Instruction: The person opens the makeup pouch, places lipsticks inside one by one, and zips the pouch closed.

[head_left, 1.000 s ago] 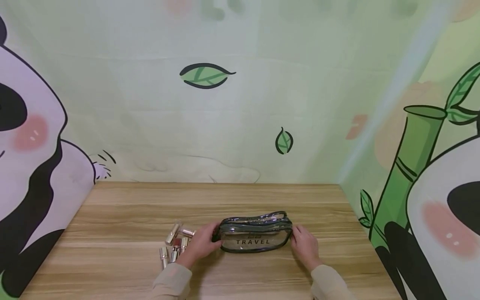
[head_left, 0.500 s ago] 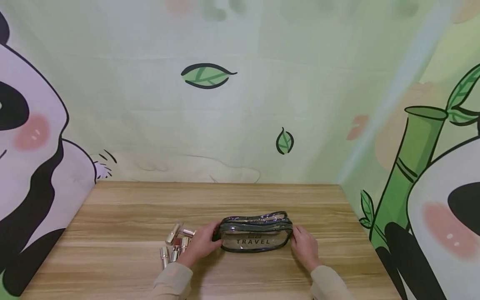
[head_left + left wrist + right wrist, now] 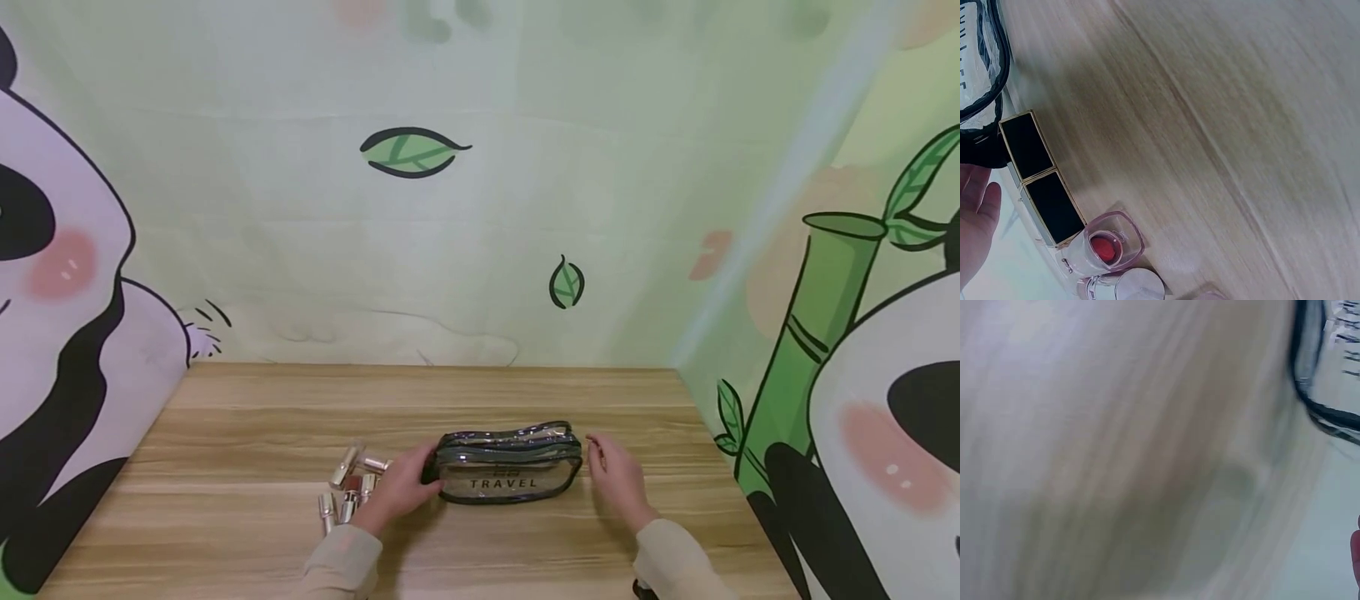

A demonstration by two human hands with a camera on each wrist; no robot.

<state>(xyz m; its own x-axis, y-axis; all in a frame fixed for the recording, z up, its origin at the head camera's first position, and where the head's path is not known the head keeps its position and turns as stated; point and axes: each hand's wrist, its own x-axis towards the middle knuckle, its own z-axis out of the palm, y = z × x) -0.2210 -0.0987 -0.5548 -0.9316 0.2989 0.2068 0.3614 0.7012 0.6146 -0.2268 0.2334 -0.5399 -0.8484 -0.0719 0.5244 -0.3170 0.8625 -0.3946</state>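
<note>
A clear travel toiletry bag [image 3: 510, 493] with black piping and the word TRAVEL stands on the table. My left hand [image 3: 407, 483] holds its left end, with the fingers at the black end piece. My right hand [image 3: 617, 479] is just off the bag's right end, fingers loosely bent and nothing visible in them. Several lipsticks [image 3: 347, 467] lie left of my left hand, partly hidden by it. The left wrist view shows a black lipstick with gold edges [image 3: 1054, 206] and a clear-capped one with a red centre [image 3: 1107, 247] close to that hand.
The wood-grain table [image 3: 247, 417] reaches back to a pale green backdrop [image 3: 480, 250] printed with leaves, bamboo and pandas. Behind the bag lies bare tabletop. In the right wrist view the bag's black edge [image 3: 1335, 419] shows at the upper right.
My right hand has let go of the bag's right end and moved slightly right and back toward me. The left hand keeps its hold, and the bag and lipsticks stay in place.
</note>
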